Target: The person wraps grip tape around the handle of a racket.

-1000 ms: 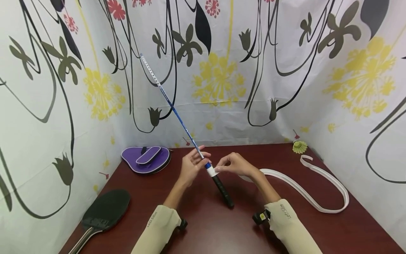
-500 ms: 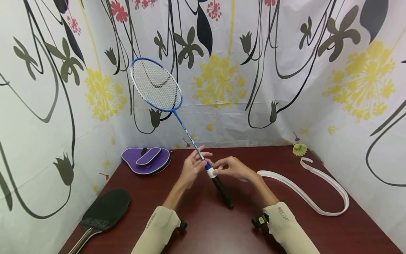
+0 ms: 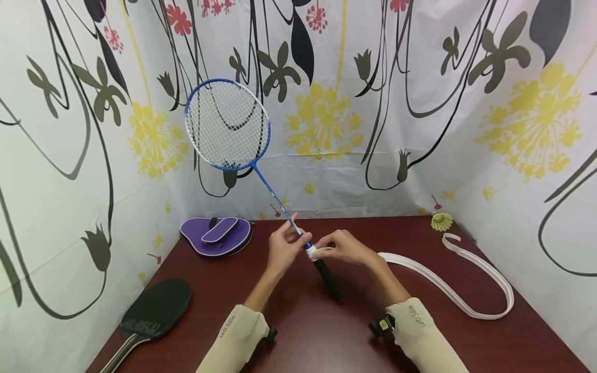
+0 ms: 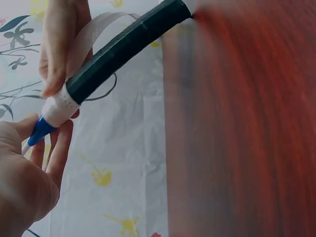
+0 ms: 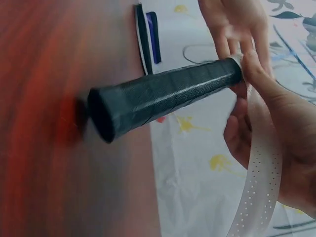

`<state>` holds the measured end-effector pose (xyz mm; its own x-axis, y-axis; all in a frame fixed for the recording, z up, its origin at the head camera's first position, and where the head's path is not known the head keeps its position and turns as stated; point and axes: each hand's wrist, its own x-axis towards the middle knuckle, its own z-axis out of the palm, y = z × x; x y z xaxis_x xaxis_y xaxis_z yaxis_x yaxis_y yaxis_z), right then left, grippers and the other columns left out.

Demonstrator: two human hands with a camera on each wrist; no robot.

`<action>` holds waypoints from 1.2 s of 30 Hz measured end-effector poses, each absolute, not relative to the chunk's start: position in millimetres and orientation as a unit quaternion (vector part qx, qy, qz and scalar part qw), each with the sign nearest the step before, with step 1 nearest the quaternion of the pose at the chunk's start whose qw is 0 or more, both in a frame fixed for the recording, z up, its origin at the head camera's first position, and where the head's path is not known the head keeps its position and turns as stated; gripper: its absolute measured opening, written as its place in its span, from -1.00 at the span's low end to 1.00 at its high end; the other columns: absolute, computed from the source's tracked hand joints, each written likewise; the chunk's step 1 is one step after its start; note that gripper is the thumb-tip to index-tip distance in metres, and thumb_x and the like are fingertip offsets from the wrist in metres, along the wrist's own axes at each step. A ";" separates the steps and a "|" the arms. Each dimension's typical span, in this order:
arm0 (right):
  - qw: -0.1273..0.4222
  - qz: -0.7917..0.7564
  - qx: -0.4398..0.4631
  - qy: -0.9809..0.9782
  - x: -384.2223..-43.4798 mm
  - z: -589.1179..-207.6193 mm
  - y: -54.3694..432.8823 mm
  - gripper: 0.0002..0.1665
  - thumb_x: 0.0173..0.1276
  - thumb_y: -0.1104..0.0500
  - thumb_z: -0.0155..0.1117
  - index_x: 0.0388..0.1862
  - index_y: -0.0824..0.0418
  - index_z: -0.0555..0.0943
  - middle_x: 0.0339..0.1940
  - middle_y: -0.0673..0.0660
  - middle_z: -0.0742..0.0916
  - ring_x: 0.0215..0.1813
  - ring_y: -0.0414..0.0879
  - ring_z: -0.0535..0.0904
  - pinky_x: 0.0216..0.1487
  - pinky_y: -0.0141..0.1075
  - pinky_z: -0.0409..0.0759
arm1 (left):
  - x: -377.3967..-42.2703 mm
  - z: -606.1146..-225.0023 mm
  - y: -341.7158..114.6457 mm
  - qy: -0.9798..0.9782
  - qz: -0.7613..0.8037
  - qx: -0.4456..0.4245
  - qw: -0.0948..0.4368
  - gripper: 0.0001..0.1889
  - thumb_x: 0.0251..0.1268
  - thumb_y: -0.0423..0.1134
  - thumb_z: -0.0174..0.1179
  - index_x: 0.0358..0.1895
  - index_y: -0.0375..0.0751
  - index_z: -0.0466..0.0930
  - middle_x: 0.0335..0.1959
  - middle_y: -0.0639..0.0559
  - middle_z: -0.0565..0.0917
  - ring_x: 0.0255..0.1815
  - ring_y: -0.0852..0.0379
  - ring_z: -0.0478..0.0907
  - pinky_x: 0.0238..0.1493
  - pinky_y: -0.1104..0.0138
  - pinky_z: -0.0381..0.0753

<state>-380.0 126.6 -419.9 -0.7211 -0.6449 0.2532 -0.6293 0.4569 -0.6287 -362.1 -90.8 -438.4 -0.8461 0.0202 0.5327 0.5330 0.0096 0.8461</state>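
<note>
A blue and white badminton racket leans up and to the left in the head view, its string face showing. My left hand holds it with thumb and fingers at the blue cone above the handle. White perforated grip tape is wound round the top of the black handle. My right hand pinches the tape against the handle there. From that hand the loose tape trails off to the right over the table. The handle's butt end points down, close over the tabletop.
At the left lies a black table tennis bat, with a purple bat case behind it. A yellow shuttlecock sits at the back right corner. Patterned white curtains border the dark red table at the back and sides.
The racket has turned about its shaft, from edge-on to showing its strings. White tape has gone round the handle's top with the turn. Both hands stay close to where they were.
</note>
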 end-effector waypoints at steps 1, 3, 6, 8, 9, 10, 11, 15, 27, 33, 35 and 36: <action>0.017 -0.367 -0.372 0.852 -380.2 -417.6 129.4 -0.77 0.43 -0.04 0.44 -0.10 0.05 0.84 -0.28 -0.14 0.84 -0.34 -0.26 0.67 -0.32 -0.37 0.60 | -362.3 -437.0 -91.9 -0.679 -0.681 -0.202 0.184 -0.27 0.23 -0.42 0.48 0.48 -0.27 0.43 -0.24 -0.28 0.76 -0.12 -0.05 0.79 -0.22 0.30 0.78; 0.028 -0.373 -0.371 0.850 -380.8 -413.3 134.4 -0.79 0.46 0.00 0.41 -0.08 0.04 0.85 -0.32 -0.12 0.84 -0.38 -0.23 0.66 -0.38 -0.36 0.56 | -362.9 -434.3 -95.0 -0.674 -0.689 -0.205 0.170 -0.28 0.25 -0.45 0.46 0.49 -0.27 0.42 -0.22 -0.31 0.74 -0.09 -0.06 0.78 -0.23 0.26 0.78; 0.025 -0.371 -0.376 0.849 -382.5 -410.0 136.3 -0.82 0.46 0.00 0.40 -0.14 0.00 0.86 -0.41 -0.10 0.83 -0.38 -0.21 0.69 -0.40 -0.36 0.57 | -362.9 -430.8 -99.4 -0.672 -0.694 -0.212 0.150 -0.28 0.29 -0.48 0.41 0.52 -0.26 0.37 -0.20 -0.31 0.72 -0.09 -0.03 0.76 -0.20 0.24 0.78; 0.023 -0.369 -0.384 0.846 -383.3 -409.5 135.2 -0.83 0.46 -0.01 0.41 -0.17 -0.01 0.86 -0.41 -0.08 0.83 -0.38 -0.21 0.71 -0.40 -0.36 0.58 | -363.1 -429.5 -101.4 -0.671 -0.695 -0.219 0.135 -0.27 0.32 -0.51 0.37 0.54 -0.27 0.33 -0.18 -0.30 0.71 -0.12 0.01 0.76 -0.18 0.24 0.78; 0.022 -0.369 -0.388 0.844 -383.5 -409.6 134.3 -0.83 0.46 -0.01 0.41 -0.17 -0.01 0.86 -0.41 -0.07 0.83 -0.37 -0.20 0.72 -0.39 -0.35 0.60 | -363.0 -429.2 -102.2 -0.669 -0.697 -0.224 0.126 -0.26 0.33 -0.51 0.35 0.56 -0.27 0.30 -0.17 -0.29 0.70 -0.13 0.03 0.75 -0.17 0.24 0.78; 0.021 -0.368 -0.392 0.843 -383.6 -409.7 133.4 -0.83 0.46 -0.01 0.41 -0.17 0.00 0.86 -0.40 -0.05 0.84 -0.36 -0.20 0.73 -0.37 -0.35 0.62 | -363.2 -428.8 -102.8 -0.667 -0.699 -0.230 0.117 -0.25 0.34 -0.52 0.34 0.57 -0.28 0.27 -0.16 -0.30 0.69 -0.13 0.04 0.75 -0.16 0.24 0.78; 0.022 -0.368 -0.394 0.842 -383.4 -409.9 132.6 -0.83 0.45 0.00 0.41 -0.16 0.01 0.86 -0.39 -0.05 0.84 -0.35 -0.21 0.74 -0.36 -0.35 0.63 | -363.1 -428.5 -103.2 -0.663 -0.701 -0.237 0.109 -0.24 0.36 -0.53 0.32 0.59 -0.28 0.23 -0.14 -0.31 0.69 -0.14 0.05 0.75 -0.15 0.24 0.78; 0.035 -0.375 -0.396 0.837 -381.3 -410.7 131.0 -0.77 0.45 0.04 0.42 -0.05 0.10 0.84 -0.35 0.05 0.85 -0.33 -0.20 0.76 -0.30 -0.35 0.67 | -364.6 -429.4 -104.6 -0.645 -0.711 -0.269 0.080 -0.19 0.38 -0.55 0.27 0.63 -0.31 0.11 -0.07 -0.38 0.65 -0.12 0.03 0.75 -0.10 0.25 0.78; 0.086 -0.373 -0.415 0.826 -375.3 -417.9 125.1 -0.77 0.56 0.00 0.29 -0.14 0.06 0.80 -0.50 -0.12 0.76 -0.50 -0.25 0.47 -0.43 -0.39 0.43 | -365.5 -436.6 -109.2 -0.623 -0.715 -0.312 0.049 -0.17 0.42 -0.62 0.18 0.64 -0.42 -0.06 -0.01 -0.30 0.66 -0.08 0.13 0.74 0.09 0.23 0.72; 0.075 -0.373 -0.413 0.827 -375.0 -420.1 122.4 -0.76 0.54 -0.03 0.31 -0.18 0.07 0.79 -0.45 0.13 0.78 -0.51 -0.21 0.50 -0.45 -0.38 0.43 | -364.5 -436.8 -109.4 -0.613 -0.729 -0.302 0.037 -0.18 0.42 -0.63 0.15 0.65 -0.36 -0.04 0.03 -0.44 0.62 -0.01 0.09 0.70 0.09 0.18 0.72; 0.062 -0.369 -0.407 0.833 -374.8 -419.9 121.7 -0.77 0.51 -0.04 0.35 -0.17 0.08 0.78 -0.41 0.19 0.80 -0.47 -0.21 0.57 -0.42 -0.38 0.49 | -363.9 -435.5 -108.2 -0.629 -0.718 -0.296 0.045 -0.20 0.43 -0.60 0.15 0.65 -0.34 0.01 0.04 -0.48 0.61 -0.01 0.09 0.68 0.03 0.21 0.75; 0.054 -0.366 -0.401 0.838 -374.5 -419.6 121.4 -0.77 0.49 -0.05 0.38 -0.17 0.07 0.78 -0.40 0.18 0.81 -0.46 -0.23 0.58 -0.42 -0.38 0.50 | -363.6 -435.1 -107.4 -0.641 -0.708 -0.291 0.053 -0.22 0.43 -0.58 0.16 0.64 -0.32 0.04 0.03 -0.48 0.61 -0.02 0.10 0.67 -0.02 0.22 0.76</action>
<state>-374.5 121.4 -419.6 -0.6724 -0.7117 0.2031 -0.6329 0.4107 -0.6564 -363.6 -107.4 -435.1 -0.8247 0.2988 0.4801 0.4479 -0.1731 0.8772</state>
